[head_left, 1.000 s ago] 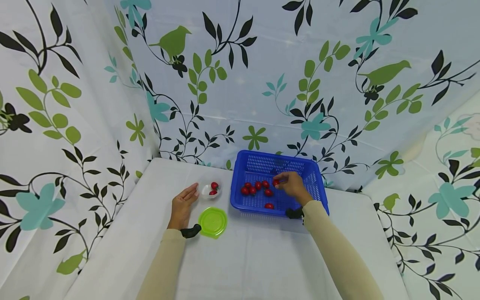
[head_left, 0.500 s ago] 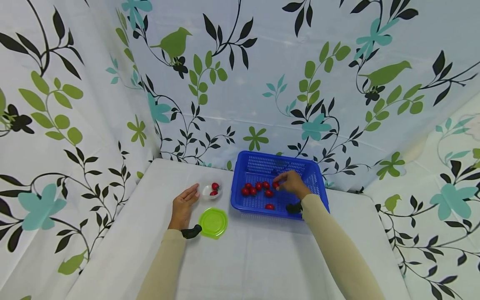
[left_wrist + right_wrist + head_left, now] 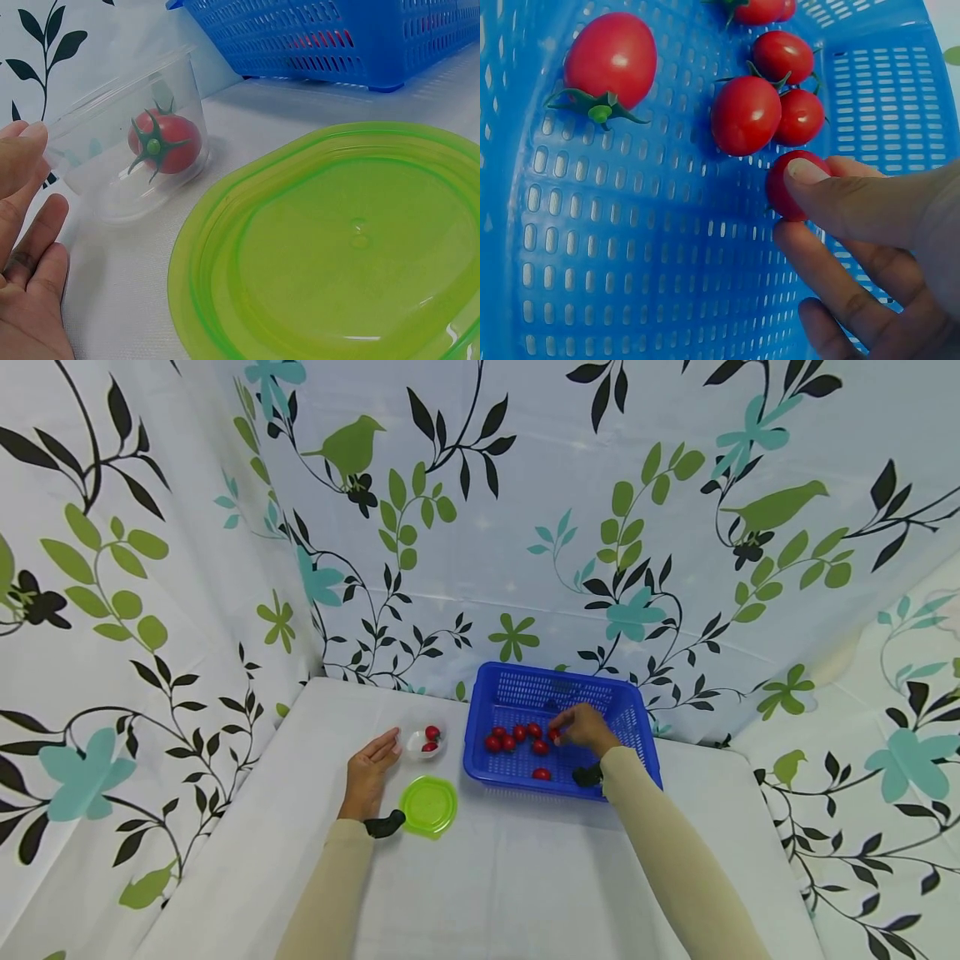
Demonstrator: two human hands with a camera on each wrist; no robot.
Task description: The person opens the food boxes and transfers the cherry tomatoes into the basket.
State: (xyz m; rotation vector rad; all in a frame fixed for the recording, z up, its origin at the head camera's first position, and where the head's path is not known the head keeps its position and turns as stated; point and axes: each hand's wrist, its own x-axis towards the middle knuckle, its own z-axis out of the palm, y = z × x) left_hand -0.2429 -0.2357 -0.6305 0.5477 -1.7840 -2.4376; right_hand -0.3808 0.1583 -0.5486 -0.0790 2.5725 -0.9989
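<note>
My right hand (image 3: 588, 731) reaches into the blue plastic basket (image 3: 525, 786) and pinches a red cherry tomato (image 3: 778, 187) between thumb and fingers. Several more cherry tomatoes (image 3: 746, 116) with green stems lie on the basket floor, mostly to the left of that hand in the head view. My left hand (image 3: 369, 774) rests beside a small clear plastic container (image 3: 124, 199), its fingers extended with the tips right at the wall. Two cherry tomatoes (image 3: 432, 734) lie inside; in the left wrist view one tomato (image 3: 176, 142) shows through the wall.
A translucent green lid (image 3: 429, 806) lies flat on the white-covered table (image 3: 495, 877), in front of the clear container. The basket stands to the right of both, close to the patterned curtain (image 3: 480, 568) at the back.
The tomato in my right hand has shifted slightly toward me within the basket. The left hand keeps its place beside the container.
</note>
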